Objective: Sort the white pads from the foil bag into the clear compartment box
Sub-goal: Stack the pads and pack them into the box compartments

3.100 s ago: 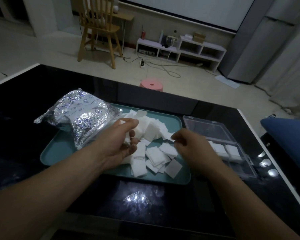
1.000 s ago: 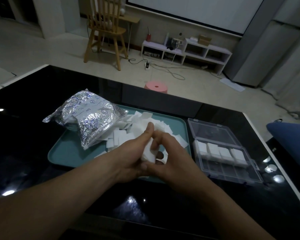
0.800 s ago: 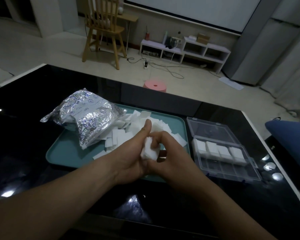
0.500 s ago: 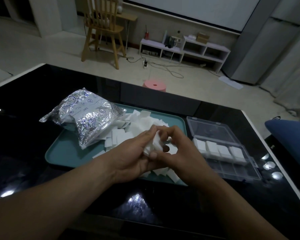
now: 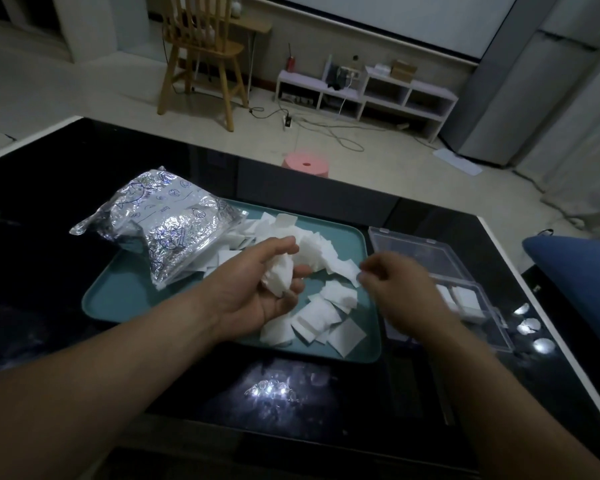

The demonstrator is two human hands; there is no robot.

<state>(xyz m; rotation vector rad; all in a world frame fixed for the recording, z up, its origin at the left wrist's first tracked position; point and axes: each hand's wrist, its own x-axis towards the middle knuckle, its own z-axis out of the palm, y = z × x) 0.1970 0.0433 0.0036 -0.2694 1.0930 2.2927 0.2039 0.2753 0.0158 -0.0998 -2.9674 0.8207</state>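
Observation:
A teal tray (image 5: 118, 299) on the black table holds a crinkled foil bag (image 5: 174, 237) at its left and a loose heap of white pads (image 5: 314, 320) spread across its middle and right. My left hand (image 5: 253, 296) hovers over the tray, shut on a small stack of white pads (image 5: 278, 277). My right hand (image 5: 402, 289) is blurred. Its pinched fingertips meet the corner of a pad in the heap, and whether it grips that pad is unclear. The clear compartment box (image 5: 426, 251) lies open to the right of the tray, with pads (image 5: 465, 299) in its far row, partly hidden by my right hand.
The glossy black table (image 5: 42, 271) has a white edge along its right side. A blue cushion (image 5: 575, 271) lies beyond that edge. A pink stool (image 5: 305, 164) and a wooden chair (image 5: 201, 53) stand on the floor behind the table.
My hands, pressed together around the pad stack a moment ago, have parted. The stack stays in my left hand, and my right hand has swung right to the heap's edge by the box.

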